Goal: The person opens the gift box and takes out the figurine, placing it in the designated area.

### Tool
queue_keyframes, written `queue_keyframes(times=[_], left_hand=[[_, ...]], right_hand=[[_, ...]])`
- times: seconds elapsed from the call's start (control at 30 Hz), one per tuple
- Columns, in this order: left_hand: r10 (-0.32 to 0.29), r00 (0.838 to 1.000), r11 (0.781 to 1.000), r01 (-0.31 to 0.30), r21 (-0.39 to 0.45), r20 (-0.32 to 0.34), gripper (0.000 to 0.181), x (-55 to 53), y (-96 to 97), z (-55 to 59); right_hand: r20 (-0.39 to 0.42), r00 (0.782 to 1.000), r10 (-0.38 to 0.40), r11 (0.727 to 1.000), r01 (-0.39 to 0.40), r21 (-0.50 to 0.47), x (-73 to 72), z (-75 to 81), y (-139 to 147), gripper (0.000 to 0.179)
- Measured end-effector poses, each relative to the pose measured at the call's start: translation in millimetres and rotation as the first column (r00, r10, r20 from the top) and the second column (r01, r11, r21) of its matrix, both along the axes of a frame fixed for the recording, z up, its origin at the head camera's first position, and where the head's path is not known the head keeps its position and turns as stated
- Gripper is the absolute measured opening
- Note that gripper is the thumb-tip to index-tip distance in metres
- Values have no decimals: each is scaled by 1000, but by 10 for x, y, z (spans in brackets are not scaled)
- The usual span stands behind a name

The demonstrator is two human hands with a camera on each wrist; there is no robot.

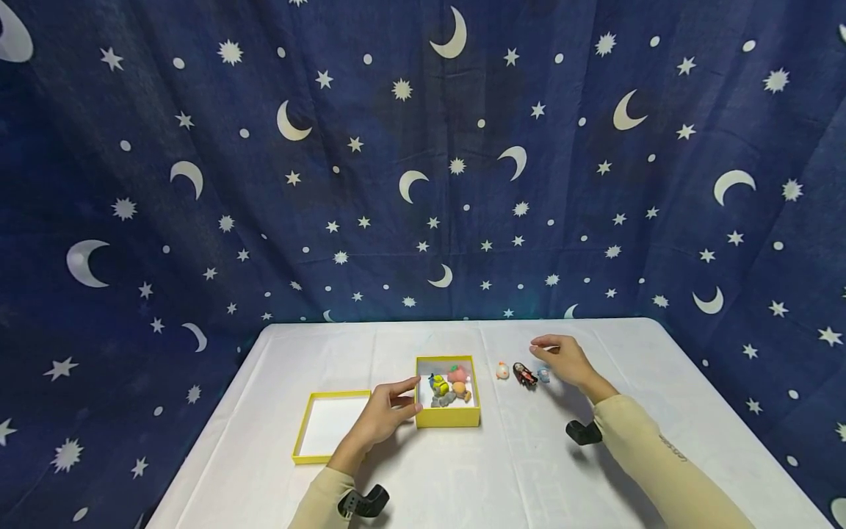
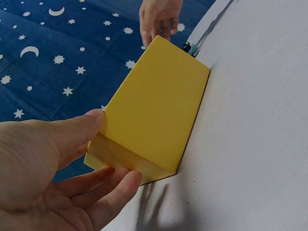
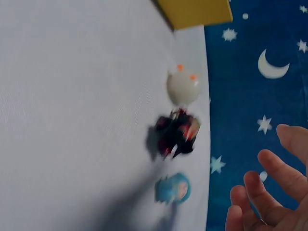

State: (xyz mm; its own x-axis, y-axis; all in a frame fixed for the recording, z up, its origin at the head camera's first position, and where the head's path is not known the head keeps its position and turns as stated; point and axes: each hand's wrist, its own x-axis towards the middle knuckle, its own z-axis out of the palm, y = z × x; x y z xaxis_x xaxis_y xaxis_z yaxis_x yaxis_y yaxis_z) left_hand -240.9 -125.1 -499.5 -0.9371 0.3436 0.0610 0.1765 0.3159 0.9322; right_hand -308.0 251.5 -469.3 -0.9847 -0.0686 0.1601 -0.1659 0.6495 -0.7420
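Left of the square yellow cardboard box (image 1: pixel 447 417) lay one shallow white lid with yellow sides (image 1: pixel 333 424). Against the box's left wall rested the left hand (image 1: pixel 383 415), its fingers relaxed. The box opened upward; colourful toys (image 1: pixel 458 389) inside overlapped, their number unclear. Right of it were three figurines: one round white-and-orange (image 1: pixel 502 371); one black-and-red (image 1: pixel 525 375), long axis slanting from far left to near right; one pale blue (image 1: pixel 543 375), blurred. Farthest right, the right hand (image 1: pixel 563 358) hung, fingers apart.

There is one lid (image 1: pixel 330 425), one box (image 1: pixel 448 418) and three figurines (image 1: pixel 525 375) outside it.
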Motion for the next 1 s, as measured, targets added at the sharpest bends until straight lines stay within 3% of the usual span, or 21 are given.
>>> queue_keyframes(times=[0.37, 1.0], left_hand=[[4, 1000, 1000, -4, 1, -1, 55, -4, -3, 2], [8, 1000, 1000, -8, 12, 5, 54, 30, 5, 21]], right_hand=[[32, 984, 175, 984, -175, -13, 103, 107, -383, 30], [21, 935, 354, 935, -353, -23, 172, 115, -835, 29]])
